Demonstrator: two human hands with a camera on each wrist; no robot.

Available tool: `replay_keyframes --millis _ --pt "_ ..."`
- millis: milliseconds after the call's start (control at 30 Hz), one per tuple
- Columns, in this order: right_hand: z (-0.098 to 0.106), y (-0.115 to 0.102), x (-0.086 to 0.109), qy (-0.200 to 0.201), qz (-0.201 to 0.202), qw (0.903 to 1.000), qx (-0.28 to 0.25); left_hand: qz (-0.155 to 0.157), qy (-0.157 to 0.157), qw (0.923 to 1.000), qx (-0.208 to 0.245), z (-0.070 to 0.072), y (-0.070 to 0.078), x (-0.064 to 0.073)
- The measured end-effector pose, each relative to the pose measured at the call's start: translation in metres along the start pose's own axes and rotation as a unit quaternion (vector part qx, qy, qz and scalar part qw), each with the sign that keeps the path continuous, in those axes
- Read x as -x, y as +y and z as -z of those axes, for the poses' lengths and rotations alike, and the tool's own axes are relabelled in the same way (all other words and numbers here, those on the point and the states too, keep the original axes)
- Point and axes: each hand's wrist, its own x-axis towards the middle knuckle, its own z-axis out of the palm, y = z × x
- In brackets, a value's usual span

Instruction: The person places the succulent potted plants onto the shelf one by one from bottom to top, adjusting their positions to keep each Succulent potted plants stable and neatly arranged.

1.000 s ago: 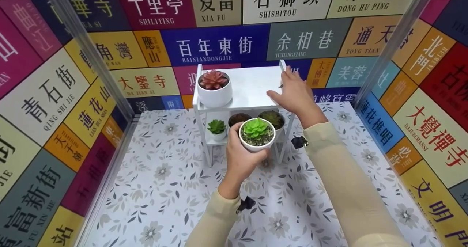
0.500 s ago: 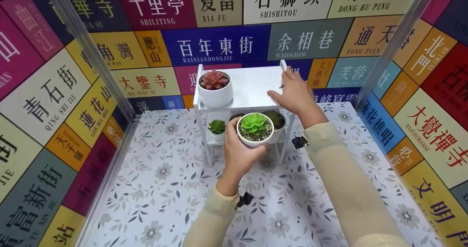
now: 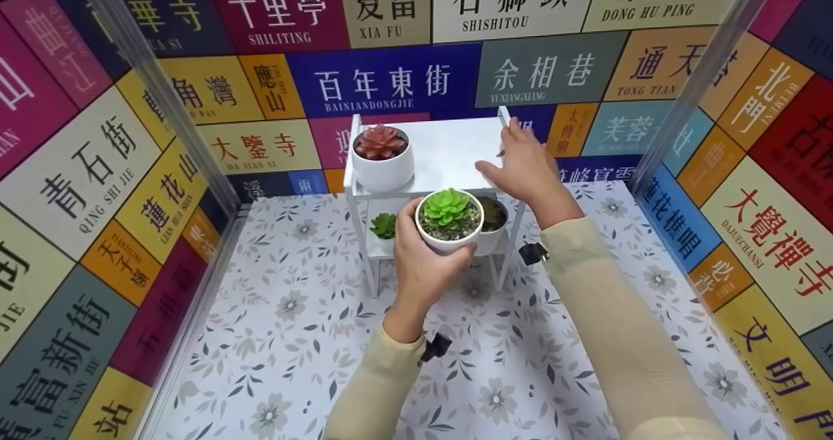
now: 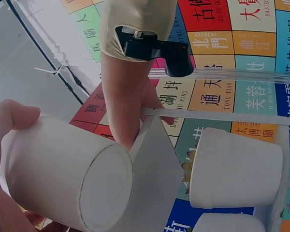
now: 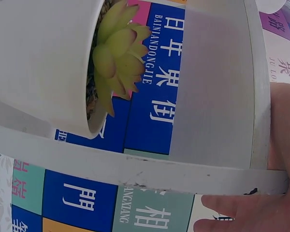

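Observation:
A bright green succulent in a white pot is held in my left hand, fingers on its left side and thumb at its right. Its round base faces the left wrist view, where the pot looks tilted. Directly behind it stands a white two-tier shelf. My right hand grips the shelf's right end, thumb above the top board and fingers along the outer rail. A red succulent in a white pot occupies the left of the top board.
On the lower tier are a small green succulent at left and a darker one at right; the pot between them is hidden. A floral-patterned cloth covers the table. Colourful sign-covered walls enclose it.
My left hand has raised the green succulent slightly and carried it forward and a little left, covering the brown pot behind. My right hand has stayed on the shelf.

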Motion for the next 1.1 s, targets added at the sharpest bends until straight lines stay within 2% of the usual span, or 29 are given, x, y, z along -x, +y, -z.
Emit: replay_keyframes --millis 367,600,800,1100 --pt "0.001 -0.001 0.0 0.001 0.003 1.0 -0.002 -0.006 0.032 0.9993 -0.016 0.0 0.009 -0.01" --pt "-0.001 0.0 0.0 0.005 0.0 1.0 0.0 -0.021 0.036 0.9988 -0.026 -0.003 0.013 -0.015" --pt "0.0 -0.001 0.0 0.002 -0.001 1.0 0.0 -0.019 0.048 0.998 -0.035 -0.005 0.017 -0.022" --pt "-0.001 0.0 0.0 0.002 0.002 1.0 0.003 -0.022 0.048 0.998 -0.036 -0.008 0.02 -0.029"
